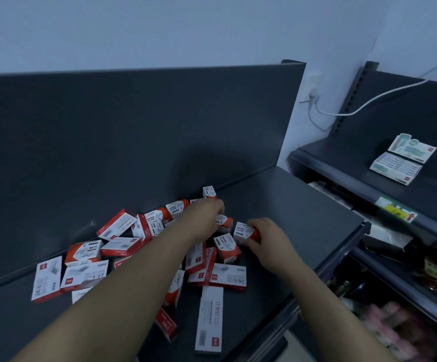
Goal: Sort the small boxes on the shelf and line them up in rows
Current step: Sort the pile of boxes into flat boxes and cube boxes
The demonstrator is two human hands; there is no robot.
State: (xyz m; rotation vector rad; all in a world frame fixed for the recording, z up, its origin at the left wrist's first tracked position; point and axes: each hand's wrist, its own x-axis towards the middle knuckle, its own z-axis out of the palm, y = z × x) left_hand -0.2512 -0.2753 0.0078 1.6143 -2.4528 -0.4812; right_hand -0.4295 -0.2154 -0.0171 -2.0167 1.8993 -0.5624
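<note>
Small boxes [123,246] lie jumbled around both forearms.

White cable [368,99] plugged into wall socket [310,87]; leaflets [402,158] on side shelf [342,163].

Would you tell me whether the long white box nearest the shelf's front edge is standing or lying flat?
Lying flat: the long white box rests on its broad face.

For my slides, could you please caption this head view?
Both hands work a jumbled pile of boxes on a dark shelf; the right hand grips a paper-clip box.
</note>
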